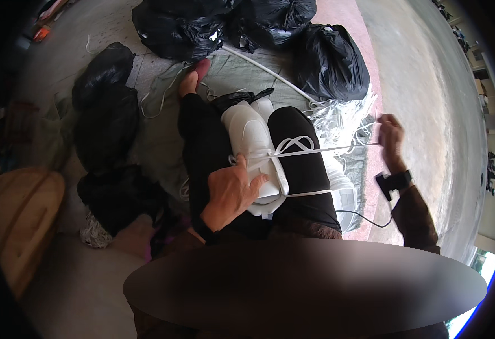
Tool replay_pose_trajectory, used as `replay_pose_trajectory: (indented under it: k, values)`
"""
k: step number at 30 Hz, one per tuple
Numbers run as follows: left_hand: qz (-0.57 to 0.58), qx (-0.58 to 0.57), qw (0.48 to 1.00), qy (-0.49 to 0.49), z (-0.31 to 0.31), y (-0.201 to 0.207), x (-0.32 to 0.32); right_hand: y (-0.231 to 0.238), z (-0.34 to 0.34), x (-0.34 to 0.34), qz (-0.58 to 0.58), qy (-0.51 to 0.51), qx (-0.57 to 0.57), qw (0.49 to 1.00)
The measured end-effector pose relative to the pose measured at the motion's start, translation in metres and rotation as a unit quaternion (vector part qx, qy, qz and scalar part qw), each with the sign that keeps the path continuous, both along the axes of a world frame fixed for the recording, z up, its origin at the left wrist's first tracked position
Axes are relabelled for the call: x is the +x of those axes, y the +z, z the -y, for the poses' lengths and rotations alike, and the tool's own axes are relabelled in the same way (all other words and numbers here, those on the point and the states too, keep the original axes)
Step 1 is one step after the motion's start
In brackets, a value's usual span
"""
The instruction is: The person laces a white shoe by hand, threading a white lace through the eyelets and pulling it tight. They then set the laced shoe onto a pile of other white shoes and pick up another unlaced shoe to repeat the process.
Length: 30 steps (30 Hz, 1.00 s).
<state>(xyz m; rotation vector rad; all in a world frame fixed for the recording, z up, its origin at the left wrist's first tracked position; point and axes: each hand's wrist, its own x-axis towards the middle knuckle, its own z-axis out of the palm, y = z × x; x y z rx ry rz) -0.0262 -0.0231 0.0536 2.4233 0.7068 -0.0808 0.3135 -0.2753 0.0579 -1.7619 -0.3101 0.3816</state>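
Note:
A white lace-up shoe point(244, 127) lies across my lap, its toe pointing away and its opening toward me. My left hand point(230, 192) grips its left side, with the index finger by the eyelets and the thumb over the tongue. A flat white shoelace point(338, 148) runs taut from the eyelets to the right. Its far end is pinched in my closed right hand point(391, 138), held out beyond my right knee. A slack loop of lace point(295, 142) lies on my black-clad right thigh. Another white shoe point(343, 198) shows partly beside that thigh.
A heap of loose white laces point(340, 121) lies right of my knee. Black plastic bags point(335, 65) stand ahead, and more dark bags point(106, 127) sit at left. A white rod point(267, 70) crosses the green ground sheet point(165, 90). A wooden slab point(24, 217) is far left.

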Motion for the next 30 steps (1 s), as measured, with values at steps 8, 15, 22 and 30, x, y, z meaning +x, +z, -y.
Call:
replay_pose_trajectory:
  k: [8, 15, 22, 30]
  values:
    - [0.192, 0.202, 0.949, -0.147, -0.081, -0.016, -0.041, -0.025, -0.094, -0.099, 0.224, 0.3, -0.156, 0.914]
    - [-0.138, 0.264, 0.955, 0.02, -0.249, -0.029, -0.239, -0.028, -0.155, -0.148, 0.271, 0.426, -0.258, 0.824]
    - [0.23, 0.088, 0.969, -0.028, -0.09, -0.007, -0.035, 0.027, -0.089, -0.18, 0.174, 0.311, -0.202, 0.912]
    - [0.2, -0.748, 0.606, 0.181, -0.19, 0.044, -0.078, -0.007, -0.105, -0.177, 0.225, 0.26, -0.192, 0.919]
